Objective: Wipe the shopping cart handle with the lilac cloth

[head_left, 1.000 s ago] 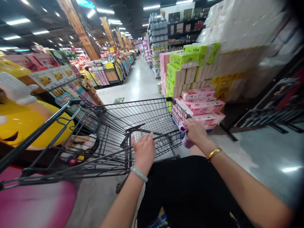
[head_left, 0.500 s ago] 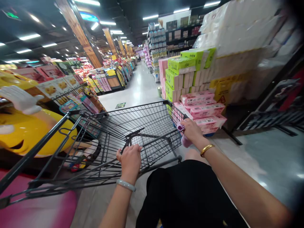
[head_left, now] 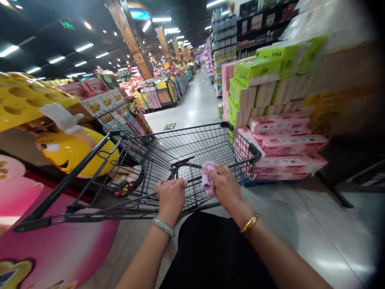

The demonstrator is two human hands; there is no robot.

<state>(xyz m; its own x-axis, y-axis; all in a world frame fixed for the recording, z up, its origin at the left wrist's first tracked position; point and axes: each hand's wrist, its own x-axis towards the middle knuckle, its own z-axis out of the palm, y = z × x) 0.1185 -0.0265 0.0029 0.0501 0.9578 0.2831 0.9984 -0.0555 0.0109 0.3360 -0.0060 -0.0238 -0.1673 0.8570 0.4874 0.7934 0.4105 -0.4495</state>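
A black wire shopping cart [head_left: 255, 154] stands slanted across my front, its handle bar [head_left: 67, 173] toward the left. My left hand [head_left: 172, 196] is closed around the near top rail of the basket, a pale bangle on its wrist. Farther right along that rail, my right hand [head_left: 227, 188] grips a crumpled light purple cloth [head_left: 208, 180] and presses it at the rail; a gold bracelet circles that wrist. Through the wire, the basket's bottom shows no goods.
Pink packs [head_left: 290, 144] and green packs [head_left: 255, 72] are stacked right beyond the cart. A yellow candy-shaped figure [head_left: 90, 148] with a raised white hand stands at left, above a pink base [head_left: 81, 249]. A shiny aisle floor [head_left: 195, 92] runs away between displays.
My right hand has slid the cloth leftward along the rail, from near the front corner toward my left hand. My left hand keeps its grip. The view has turned somewhat left.
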